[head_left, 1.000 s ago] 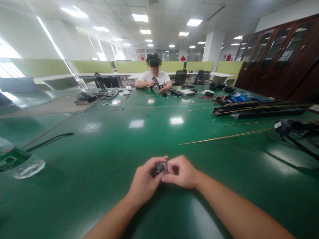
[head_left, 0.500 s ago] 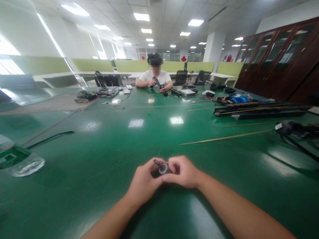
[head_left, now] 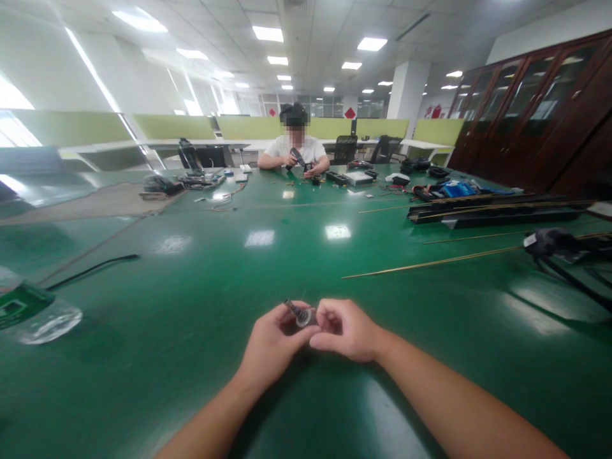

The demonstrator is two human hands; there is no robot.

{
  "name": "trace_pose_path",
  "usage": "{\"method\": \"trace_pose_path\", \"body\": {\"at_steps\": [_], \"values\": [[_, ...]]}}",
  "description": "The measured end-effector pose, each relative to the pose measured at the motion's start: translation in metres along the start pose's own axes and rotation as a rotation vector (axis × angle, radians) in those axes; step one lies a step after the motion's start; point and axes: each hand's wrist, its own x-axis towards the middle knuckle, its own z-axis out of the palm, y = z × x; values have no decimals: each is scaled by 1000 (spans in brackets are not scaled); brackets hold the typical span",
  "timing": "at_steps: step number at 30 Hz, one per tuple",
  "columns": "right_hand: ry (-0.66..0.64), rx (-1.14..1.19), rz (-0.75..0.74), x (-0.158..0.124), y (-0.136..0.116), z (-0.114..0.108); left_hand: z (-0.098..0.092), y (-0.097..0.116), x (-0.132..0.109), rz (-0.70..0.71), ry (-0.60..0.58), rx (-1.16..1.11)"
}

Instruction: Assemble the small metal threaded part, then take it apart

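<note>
- Left hand: holds the part between thumb and fingers; a steady grip should serve best
- Part: between the hands, stem tilted up-left
- Right hand: fingers curled narrow beside it, grip unclear; light fingertip pressure seems wise

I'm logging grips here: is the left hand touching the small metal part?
Touching. The head view shows the left hand holding the small metal part between its thumb and fingers.
</note>
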Motion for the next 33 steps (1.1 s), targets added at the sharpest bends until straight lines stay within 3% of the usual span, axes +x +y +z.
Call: {"method": "trace_pose_path", "body": {"at_steps": [8, 14, 20, 33], "values": [[5, -24, -2, -1, -1, 1, 0, -3, -1, 89, 104, 104], [109, -110, -17, 1, 0, 1, -2, -7, 0, 201, 130, 181], [151, -166, -36, 2, 0, 1, -4, -3, -1, 151, 186, 239], [198, -220, -68, 2, 3, 1, -7, -6, 1, 257, 111, 307]]}}
